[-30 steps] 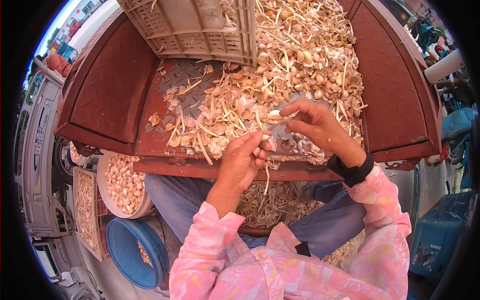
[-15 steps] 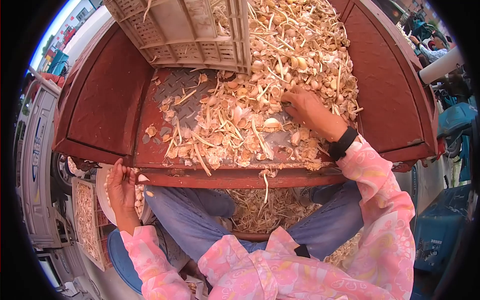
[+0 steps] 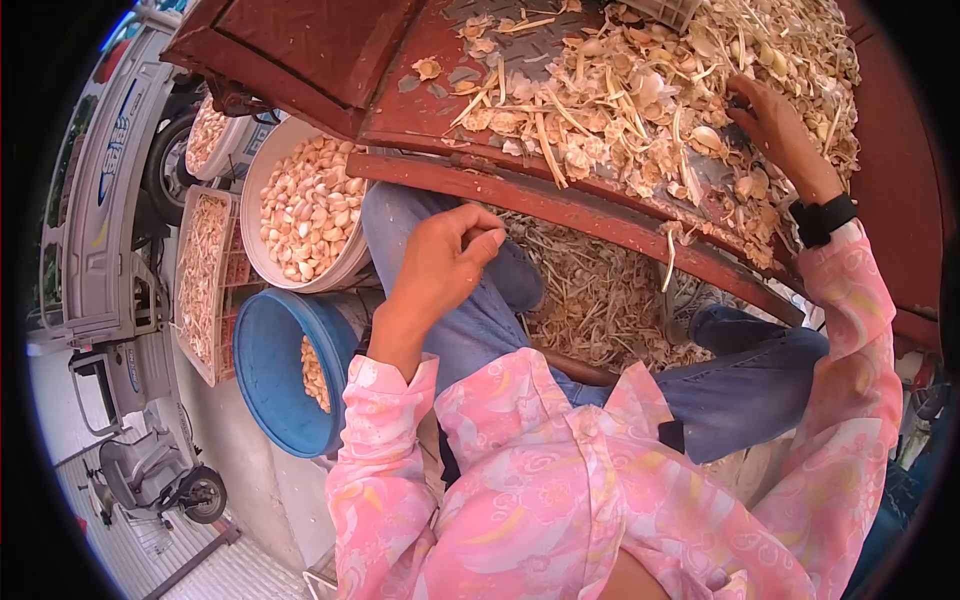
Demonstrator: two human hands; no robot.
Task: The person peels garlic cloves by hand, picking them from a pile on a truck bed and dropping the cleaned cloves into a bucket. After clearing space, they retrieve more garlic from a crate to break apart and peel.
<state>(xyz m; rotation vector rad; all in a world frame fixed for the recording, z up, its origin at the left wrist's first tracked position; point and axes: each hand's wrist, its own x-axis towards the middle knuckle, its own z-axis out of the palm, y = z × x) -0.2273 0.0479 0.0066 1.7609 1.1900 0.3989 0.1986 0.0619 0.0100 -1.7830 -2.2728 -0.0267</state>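
Observation:
My left hand (image 3: 445, 262) is in the air above my left thigh, below the red metal edge. Its fingers are curled in with the thumb against them, and whatever they may hold is hidden. Over the pile of garlic cloves, skins and dry stalks (image 3: 640, 105) is my right hand (image 3: 782, 128), its fingers bent down. Something small and dark shows at its fingertips, too little to name. A pale garlic clove (image 3: 706, 138) lies just left of that hand. The pile rests on a red metal truck bed (image 3: 300, 45).
At the left stand a white bucket of garlic cloves (image 3: 262, 240), a blue bucket (image 3: 262, 370) with some cloves inside, and a crate of garlic pieces (image 3: 203, 285). Stalks and skins (image 3: 590, 290) litter the ground between my legs. A grey vehicle (image 3: 100, 190) is parked beyond.
The view has swung left and down, bringing the buckets into fuller sight. My left hand has left the white bucket's rim and come in over my thigh. My right hand remains at the pile.

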